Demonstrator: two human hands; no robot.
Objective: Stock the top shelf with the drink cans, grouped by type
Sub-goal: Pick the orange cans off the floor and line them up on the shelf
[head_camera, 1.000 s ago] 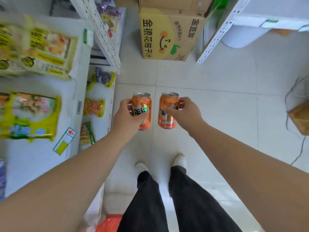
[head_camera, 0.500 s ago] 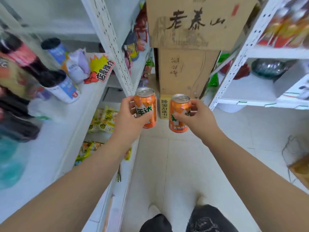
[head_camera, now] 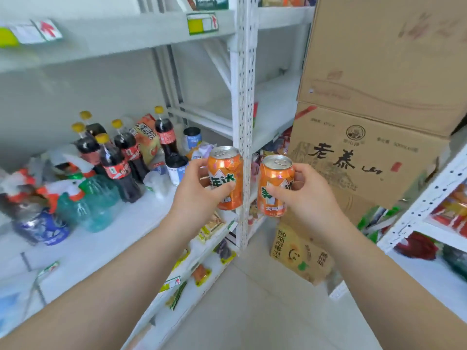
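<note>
Fingers (head_camera: 202,164) of the left hand (head_camera: 194,198) curl round one orange can (head_camera: 228,170), thumb across its label. The right hand (head_camera: 307,198) grips a second orange can (head_camera: 274,180) likewise. Both cans are upright, side by side, slightly apart, before the white shelf post (head_camera: 243,97), with cola bottles (head_camera: 118,168) on the shelf leftward.

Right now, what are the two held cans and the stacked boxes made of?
Left-hand can and right-hand can: probably aluminium, glossy orange print, bare silvery lids with pull tabs. Stacked boxes: brown cardboard, matte, creased faces, likely corrugated.
</note>
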